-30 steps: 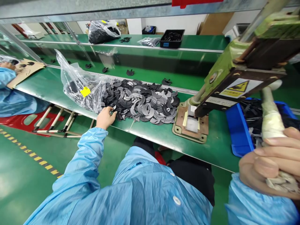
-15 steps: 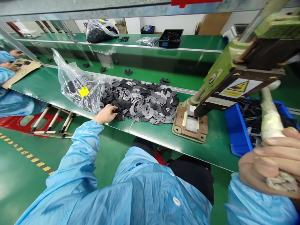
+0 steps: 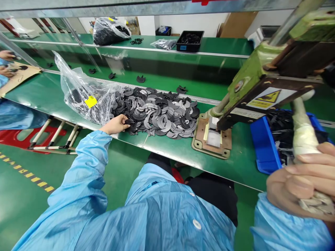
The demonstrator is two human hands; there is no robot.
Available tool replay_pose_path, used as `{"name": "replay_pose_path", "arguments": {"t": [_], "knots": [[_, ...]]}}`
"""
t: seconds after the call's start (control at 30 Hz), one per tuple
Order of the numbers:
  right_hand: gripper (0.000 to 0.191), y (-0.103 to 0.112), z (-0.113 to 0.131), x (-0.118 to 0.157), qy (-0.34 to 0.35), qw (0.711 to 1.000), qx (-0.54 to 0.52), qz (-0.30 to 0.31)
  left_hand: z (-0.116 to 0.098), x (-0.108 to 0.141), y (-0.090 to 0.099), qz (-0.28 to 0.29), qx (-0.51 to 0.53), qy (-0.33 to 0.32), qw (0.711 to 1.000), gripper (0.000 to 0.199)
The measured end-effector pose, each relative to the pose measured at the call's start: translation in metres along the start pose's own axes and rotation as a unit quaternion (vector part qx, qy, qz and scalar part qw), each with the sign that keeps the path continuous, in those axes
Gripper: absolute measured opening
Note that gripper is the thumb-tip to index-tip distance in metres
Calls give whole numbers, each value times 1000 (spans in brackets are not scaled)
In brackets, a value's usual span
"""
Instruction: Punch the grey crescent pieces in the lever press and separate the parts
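My left hand (image 3: 115,124) is at the left front end of a heap of grey and black crescent-shaped pieces (image 3: 159,116). Its thumb and fingers are pinched on a dark crescent-shaped piece (image 3: 128,121). Close behind that hand lies a clear plastic bag (image 3: 78,89) with a yellow label, its mouth towards the heap. At the right, my right hand (image 3: 300,177) is wrapped round the tape-covered lever (image 3: 300,129) of a green hand press (image 3: 246,80). Below the press head, its base plate (image 3: 200,136) carries a pale block; no hand is there.
A blue bin (image 3: 264,146) of black parts stands right of the press. Single dark pieces lie on the green strip (image 3: 157,75) behind the heap. On the back shelf are a black tray (image 3: 190,47) and a filled bag (image 3: 108,31). Another person's hands (image 3: 6,62) work at far left.
My left hand has shifted slightly left and up, its fingers closing on a dark piece at the heap's edge. My right hand stays on the lever. The view has shifted slightly.
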State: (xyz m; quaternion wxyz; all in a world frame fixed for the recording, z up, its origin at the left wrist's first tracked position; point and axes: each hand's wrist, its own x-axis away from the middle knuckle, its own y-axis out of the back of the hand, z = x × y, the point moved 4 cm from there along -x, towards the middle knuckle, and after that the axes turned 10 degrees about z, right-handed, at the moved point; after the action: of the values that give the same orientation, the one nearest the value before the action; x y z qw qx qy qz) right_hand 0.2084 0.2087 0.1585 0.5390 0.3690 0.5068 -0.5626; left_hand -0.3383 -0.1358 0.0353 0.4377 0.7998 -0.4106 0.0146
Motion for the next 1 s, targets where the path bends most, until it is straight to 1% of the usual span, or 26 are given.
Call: {"name": "replay_pose_path", "arguments": {"t": [0.07, 0.13, 0.2, 0.33, 0.43, 0.5, 0.53, 0.6, 0.7, 0.77, 0.87, 0.93, 1.0], "knots": [[69, 1, -2, 0, 8, 1000, -2, -5, -1, 5, 2, -1, 43, -2, 999, 44], [67, 3, -5, 0, 22, 1000, 1, -4, -4, 12, 4, 6, 79, -17, 997, 48], [66, 4, -8, 0, 39, 999, 2, 10, -6, 18, 7, 17, 105, -36, 994, 55], [69, -2, -6, -3, 39, 998, -5, 39, -12, 34, 15, 20, 113, -50, 992, 62], [72, -5, 6, -7, 38, 998, -12, 40, -32, 47, 15, 4, 110, -78, 991, 59], [69, -5, 14, -8, 15, 998, -16, 61, -55, 54, 6, -2, 128, -103, 986, 55], [65, -4, 17, -8, -3, 997, -15, 77, -69, 57, -3, 3, 143, -114, 983, 53], [55, -3, 21, -8, -28, 993, -11, 118, -103, 59, -30, 32, 178, -136, 974, 53], [44, 2, 25, -8, -28, 988, -14, 149, -163, 60, -86, 96, 230, -185, 950, 58], [39, 3, 26, -8, -28, 987, -17, 160, -204, 56, -129, 155, 251, -207, 933, 60], [35, 2, 27, -8, -33, 986, -25, 160, -258, 44, -185, 222, 251, -205, 920, 50], [33, 1, 28, -8, -31, 987, -34, 156, -287, 33, -212, 244, 237, -194, 920, 38], [32, 1, 29, -8, -30, 986, -41, 160, -309, 22, -233, 255, 226, -178, 923, 29]]}}
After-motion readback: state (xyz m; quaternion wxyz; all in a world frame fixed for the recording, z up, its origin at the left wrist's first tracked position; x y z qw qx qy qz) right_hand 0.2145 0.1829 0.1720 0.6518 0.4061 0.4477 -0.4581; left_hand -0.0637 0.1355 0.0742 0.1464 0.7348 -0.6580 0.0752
